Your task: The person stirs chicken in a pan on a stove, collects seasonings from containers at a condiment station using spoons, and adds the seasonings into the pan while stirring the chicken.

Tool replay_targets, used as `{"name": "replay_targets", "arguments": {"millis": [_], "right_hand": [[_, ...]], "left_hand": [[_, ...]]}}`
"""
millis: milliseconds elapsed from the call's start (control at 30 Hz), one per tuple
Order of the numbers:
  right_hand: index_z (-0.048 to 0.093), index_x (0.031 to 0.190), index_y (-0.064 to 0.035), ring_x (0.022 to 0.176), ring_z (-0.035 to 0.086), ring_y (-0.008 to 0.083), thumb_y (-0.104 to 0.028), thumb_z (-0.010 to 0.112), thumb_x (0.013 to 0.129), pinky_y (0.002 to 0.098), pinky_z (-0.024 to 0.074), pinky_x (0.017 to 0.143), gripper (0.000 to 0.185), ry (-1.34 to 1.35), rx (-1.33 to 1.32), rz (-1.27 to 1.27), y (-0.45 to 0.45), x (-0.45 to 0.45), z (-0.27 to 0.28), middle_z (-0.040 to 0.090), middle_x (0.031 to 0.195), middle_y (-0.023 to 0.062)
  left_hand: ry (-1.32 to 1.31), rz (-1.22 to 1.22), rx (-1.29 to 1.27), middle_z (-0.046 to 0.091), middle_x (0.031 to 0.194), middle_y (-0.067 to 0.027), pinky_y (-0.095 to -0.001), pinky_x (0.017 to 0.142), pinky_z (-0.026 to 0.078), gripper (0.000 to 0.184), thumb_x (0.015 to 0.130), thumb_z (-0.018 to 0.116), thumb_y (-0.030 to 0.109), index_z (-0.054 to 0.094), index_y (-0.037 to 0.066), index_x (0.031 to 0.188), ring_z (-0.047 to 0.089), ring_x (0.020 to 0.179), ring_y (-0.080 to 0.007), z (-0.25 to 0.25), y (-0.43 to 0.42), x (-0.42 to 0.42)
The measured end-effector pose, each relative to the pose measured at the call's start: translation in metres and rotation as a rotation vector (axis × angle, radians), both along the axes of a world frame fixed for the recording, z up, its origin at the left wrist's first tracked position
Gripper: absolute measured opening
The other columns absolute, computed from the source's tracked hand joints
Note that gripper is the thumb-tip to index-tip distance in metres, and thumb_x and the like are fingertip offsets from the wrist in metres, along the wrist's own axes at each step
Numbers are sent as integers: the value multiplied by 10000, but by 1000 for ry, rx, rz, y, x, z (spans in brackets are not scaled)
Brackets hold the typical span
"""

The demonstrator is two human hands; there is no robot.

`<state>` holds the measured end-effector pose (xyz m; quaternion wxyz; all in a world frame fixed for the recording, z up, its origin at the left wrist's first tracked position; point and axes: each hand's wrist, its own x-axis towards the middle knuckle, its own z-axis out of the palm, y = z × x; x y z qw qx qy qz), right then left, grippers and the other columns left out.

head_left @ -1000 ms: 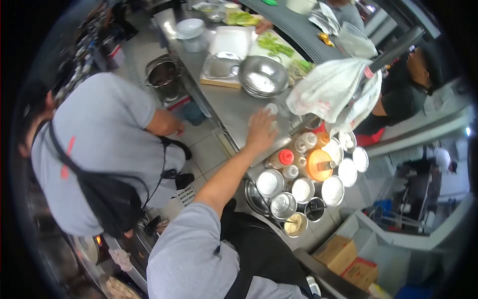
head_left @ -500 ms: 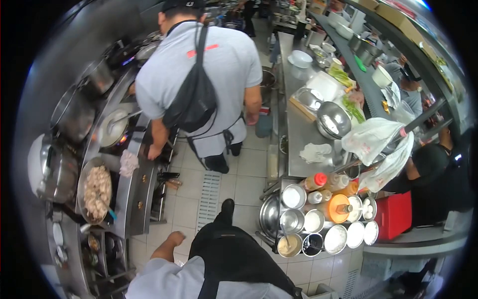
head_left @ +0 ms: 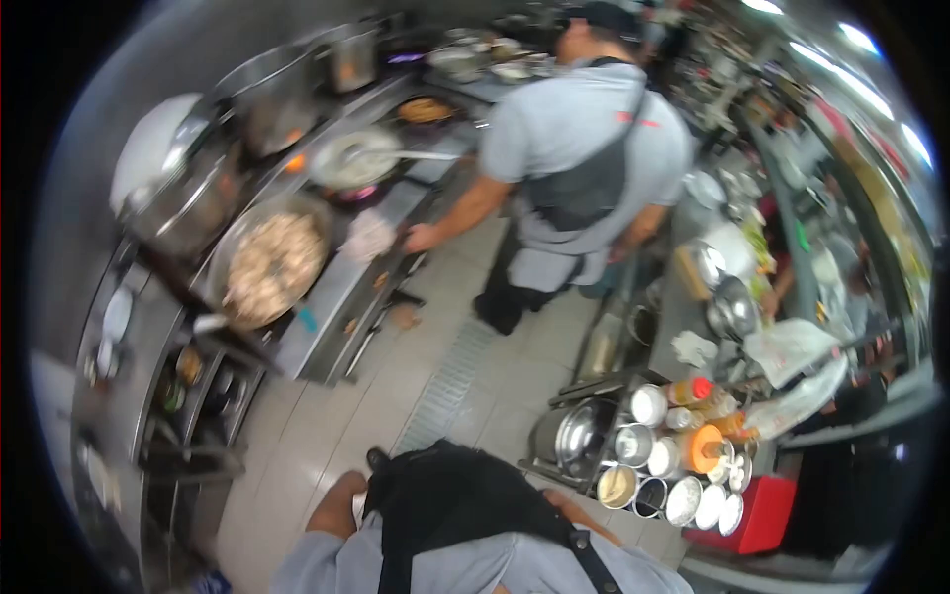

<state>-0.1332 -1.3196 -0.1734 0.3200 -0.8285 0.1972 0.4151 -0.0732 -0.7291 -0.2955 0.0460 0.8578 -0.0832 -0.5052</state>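
My left hand hangs low beside the black apron, over the tiled floor. It is blurred and its fingers do not show clearly; something white lies close against it. My right hand is at the apron's other side, mostly hidden, with its forearm bare. Neither hand visibly touches the cookware. Nearest on the left is a wide pan of pale, chunky food, with a blue-tipped utensil at its edge. On the right, nearest the right hand, stands a metal container of tan contents.
A co-worker stands ahead, one hand at the stove's front edge. Large pots and a pan with white contents line the stove. Sauce bottles, a red box and a steel counter are at right.
The view has swung left and moved closer to the stove. The co-worker appears further right. My left hand is nearer the apron, and my right forearm has come into view.
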Motion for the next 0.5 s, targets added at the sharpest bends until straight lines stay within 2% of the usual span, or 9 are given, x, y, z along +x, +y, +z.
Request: {"name": "replay_targets", "arguments": {"millis": [33,100,133,167,200,267,333,400,500], "right_hand": [[751,982,-64,775,702,243,-363,669,859,382,543,714,333,-60,-68,174,8,25,-1,729,838,141],[756,969,-70,762,703,245,-375,668,854,387,543,702,338,-278,-104,287,38,95,26,729,821,140],[730,980,-35,745,683,215,-335,669,877,367,526,690,323,-442,37,219,63,130,59,715,805,150],[723,977,-25,719,661,201,-282,665,900,352,514,670,275,-436,61,90,95,168,76,700,748,122],[708,962,-27,690,586,113,-180,627,952,285,484,623,173,-391,236,3,121,209,96,649,765,11],[696,1087,-2,692,562,92,-197,649,973,256,470,621,231,-624,361,8,184,274,137,653,818,8],[686,1161,1,768,606,115,-202,681,942,279,505,720,299,-773,334,114,271,315,227,686,861,42],[686,1170,-12,841,651,158,-201,710,909,318,532,801,323,-848,350,219,344,337,293,717,927,86],[668,1196,-36,896,680,224,-173,740,864,360,545,833,366,-999,321,419,435,363,309,710,988,117]], "left_hand": [[-101,79,-11,693,1167,-201,-475,974,506,426,944,532,398,752,48,1045,646,1131,-364,12,16,0],[-385,174,-133,699,1086,-195,-462,942,517,430,963,527,411,740,42,1018,661,1067,-352,88,30,6],[-519,128,-155,681,1090,-192,-445,921,526,381,962,543,385,725,59,1041,653,1080,-342,75,48,2],[-502,516,-240,673,1114,-178,-419,928,530,328,949,569,351,718,75,1046,651,1090,-324,112,50,8],[-509,677,-328,673,1120,-170,-415,940,526,320,941,580,336,716,65,1043,649,1091,-331,134,56,7],[-516,830,-413,675,1134,-160,-407,958,520,313,930,596,314,714,48,1046,646,1095,-341,152,84,-6],[-504,825,-400,677,1150,-156,-398,970,516,314,925,604,298,714,36,1059,644,1101,-349,155,113,-30],[-488,908,-233,682,1156,-160,-401,970,519,308,932,595,301,721,63,1082,648,1105,-340,122,145,-72],[-396,828,49,694,1170,-157,-415,966,529,290,950,563,287,733,134,1127,655,1113,-321,77,192,-144]]}}
